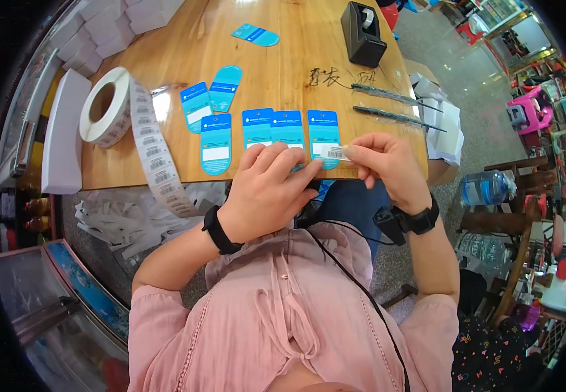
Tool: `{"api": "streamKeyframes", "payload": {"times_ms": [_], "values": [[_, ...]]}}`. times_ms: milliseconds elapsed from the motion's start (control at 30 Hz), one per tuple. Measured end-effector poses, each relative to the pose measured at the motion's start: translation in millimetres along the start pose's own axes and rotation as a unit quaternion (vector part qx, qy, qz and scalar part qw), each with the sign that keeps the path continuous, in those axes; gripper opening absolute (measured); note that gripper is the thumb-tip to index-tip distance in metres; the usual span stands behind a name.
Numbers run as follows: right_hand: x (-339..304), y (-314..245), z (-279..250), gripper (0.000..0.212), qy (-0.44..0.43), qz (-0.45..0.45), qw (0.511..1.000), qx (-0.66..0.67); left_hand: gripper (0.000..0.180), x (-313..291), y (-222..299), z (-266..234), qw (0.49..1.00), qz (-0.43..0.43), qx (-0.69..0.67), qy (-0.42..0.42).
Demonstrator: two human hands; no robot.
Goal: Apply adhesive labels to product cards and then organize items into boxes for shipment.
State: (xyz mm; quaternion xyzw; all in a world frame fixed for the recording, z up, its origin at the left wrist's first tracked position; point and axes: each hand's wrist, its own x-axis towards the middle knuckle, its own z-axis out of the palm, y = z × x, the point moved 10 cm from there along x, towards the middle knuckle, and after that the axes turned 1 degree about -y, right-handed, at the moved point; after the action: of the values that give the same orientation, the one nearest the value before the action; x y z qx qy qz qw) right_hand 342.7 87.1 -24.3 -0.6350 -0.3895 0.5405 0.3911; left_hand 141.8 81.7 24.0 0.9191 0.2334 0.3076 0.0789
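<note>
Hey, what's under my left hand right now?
Your left hand covers much of the lower parts of two blue tags; their tops show beyond it on the wooden table. Anything else beneath it is hidden, including that stretch of table edge.

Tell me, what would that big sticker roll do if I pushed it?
The sticker roll might roll if it's on its edge, because it's round. Its loose strip is probably floppy, since it curves past the edge of the table.
</note>
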Motion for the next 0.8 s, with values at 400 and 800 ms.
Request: {"api": "streamKeyframes", "payload": {"times_ms": [400, 800], "values": [[22, -2, 9, 0.023, -0.046, 0.068, 0.995, -0.053, 0.049, -2, -7, 5, 1.000, -0.004, 0.026, 0.013], [22, -4, 9, 0.023, -0.031, 0.082, 0.994, -0.072, 0.050, -2, -8, 7, 1.000, -0.007, 0.026, 0.010]]}}
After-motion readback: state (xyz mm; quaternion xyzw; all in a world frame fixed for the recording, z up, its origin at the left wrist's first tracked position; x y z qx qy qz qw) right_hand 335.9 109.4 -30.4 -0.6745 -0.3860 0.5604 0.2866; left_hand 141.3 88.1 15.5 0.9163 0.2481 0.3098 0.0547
